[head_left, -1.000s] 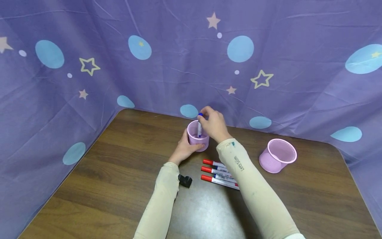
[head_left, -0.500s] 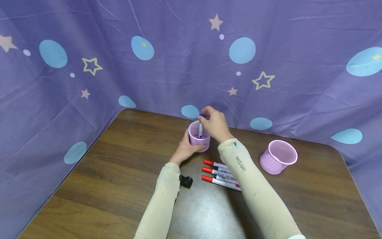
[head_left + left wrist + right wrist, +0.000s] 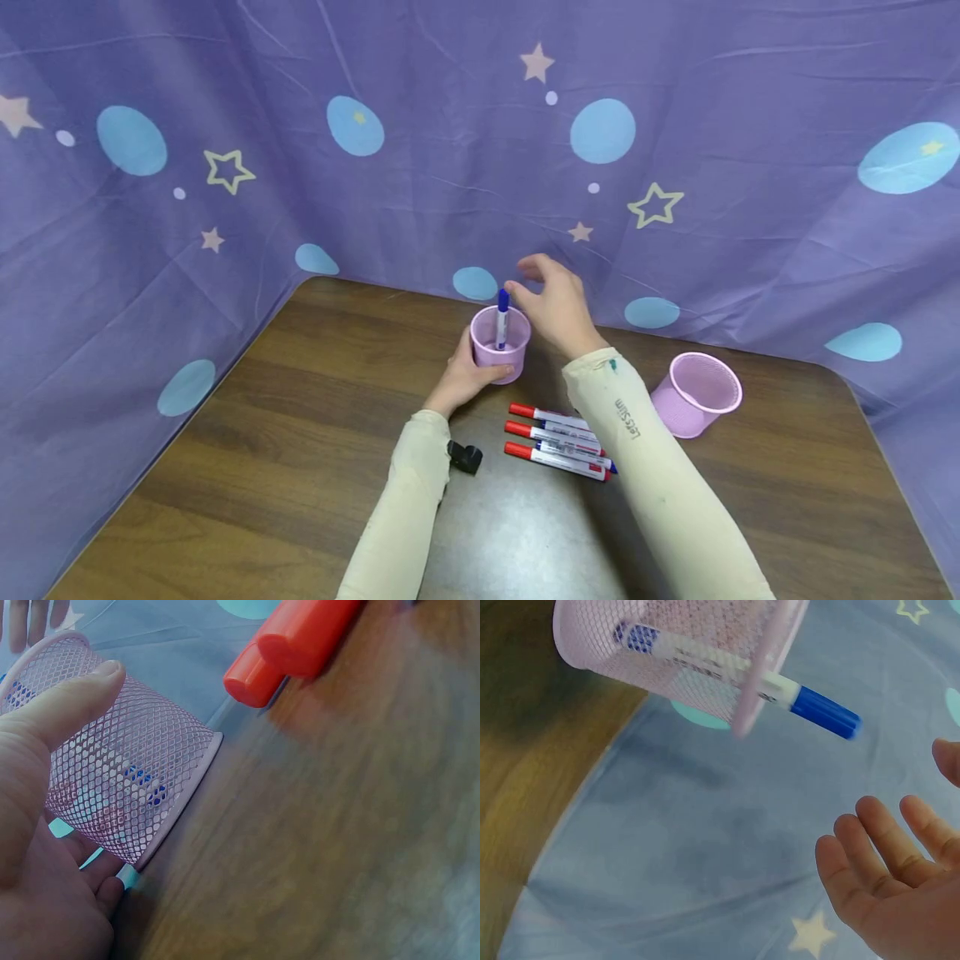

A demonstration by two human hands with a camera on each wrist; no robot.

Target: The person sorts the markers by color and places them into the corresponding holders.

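My left hand (image 3: 462, 375) grips a pink mesh pen cup (image 3: 120, 757) around its side, thumb across the front and fingers behind. Inside the cup stands a blue-capped whiteboard marker (image 3: 712, 666), its cap poking above the rim. My right hand (image 3: 558, 304) is beside the cup's rim with fingers apart and nothing between them; the right wrist view shows the marker's cap a short way from the fingertips. Several more markers with red and blue caps lie in a row on the table, the front red-capped marker (image 3: 558, 461) nearest me.
A second pink mesh cup (image 3: 693, 400) stands at the right, partly behind my right sleeve (image 3: 660, 475). The wooden table (image 3: 300, 417) meets a purple patterned curtain (image 3: 450, 125) at the back and left. A black object (image 3: 467, 458) sits at my left wrist.
My right hand has let go of the blue-capped marker and drawn away up and to the right. The marker now stands in the cup. My left hand keeps its grip.
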